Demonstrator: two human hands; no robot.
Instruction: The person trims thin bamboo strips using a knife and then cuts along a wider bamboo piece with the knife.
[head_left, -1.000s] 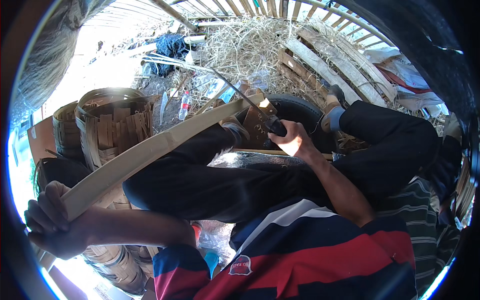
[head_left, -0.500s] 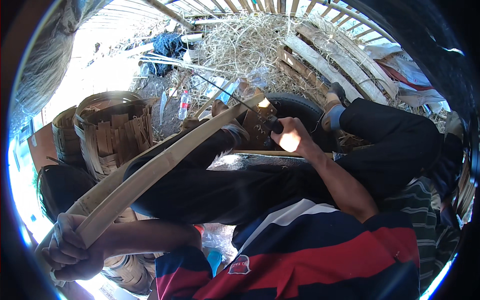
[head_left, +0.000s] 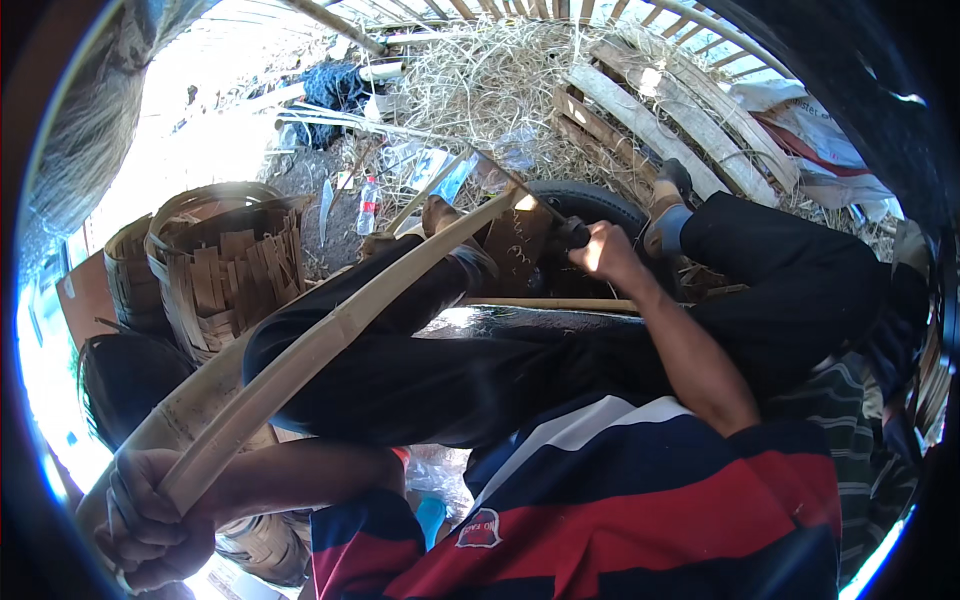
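In the head view, the left hand [head_left: 150,515] sits low at the left edge, fingers clenched around the near ends of two long, pale, curved bamboo strips [head_left: 300,365] that lie one against the other. From that fist the strips rise in a shallow arc up and to the right, crossing over the person's raised knee in black trousers [head_left: 400,350] and reaching toward a dark rubber tyre [head_left: 590,205] near the middle of the picture. The right hand [head_left: 600,250] is stretched out to that far end, closed around the dark handle of a knife-like tool [head_left: 570,232] just where the strips end; its blade is too small and shadowed to make out, and whether the tool touches the strips cannot be told. A thin straight bamboo stick [head_left: 550,303] lies across the lap beneath the right forearm. The person wears a navy, red and white striped polo shirt [head_left: 640,510], which fills the lower middle. To the left, beside the knee, stand unfinished woven bamboo baskets [head_left: 215,270] with loose splint ends sticking up, one nested close against another. Beyond the tyre lies a heap of dry straw [head_left: 480,80], with weathered wooden planks [head_left: 660,110] leaning across it on the right, and a plastic bottle with a red cap [head_left: 368,205] lies on the bare ground near the baskets. A blue cloth [head_left: 335,90] lies farther off in bright sunlight.
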